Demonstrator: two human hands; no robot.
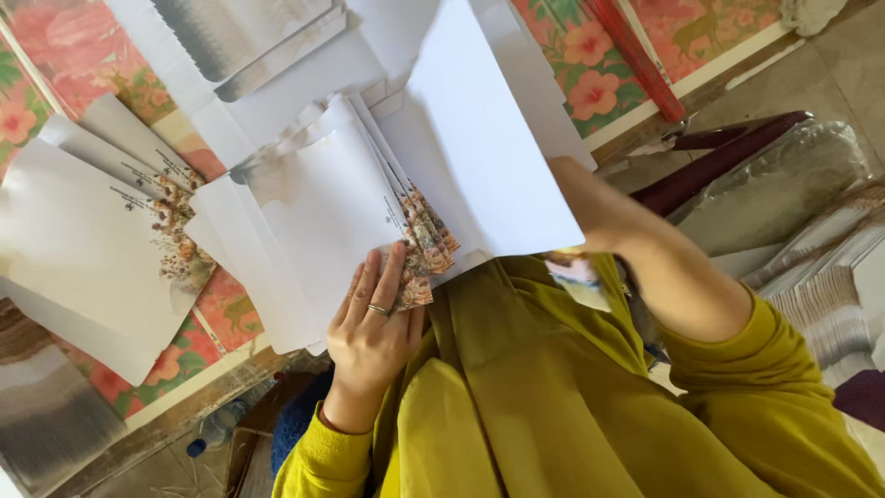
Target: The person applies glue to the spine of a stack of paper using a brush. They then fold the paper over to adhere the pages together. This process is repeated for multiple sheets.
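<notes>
Left hand (371,325) lies open, fingers flat on a fanned stack of white cards (323,207); right hand hidden behind a white sheet (489,157), grip unclear.

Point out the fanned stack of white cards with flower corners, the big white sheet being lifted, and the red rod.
Fanned stack of white flower-cornered cards (323,207), head view, blank face of the top card.
Large white paper sheet (489,148), head view, its middle.
Red rod (636,57), head view, mid-length.

The table (636,101) is covered with card piles (313,203). The right side is blocked by a raised white sheet (489,138). Little room is left between the piles.
</notes>
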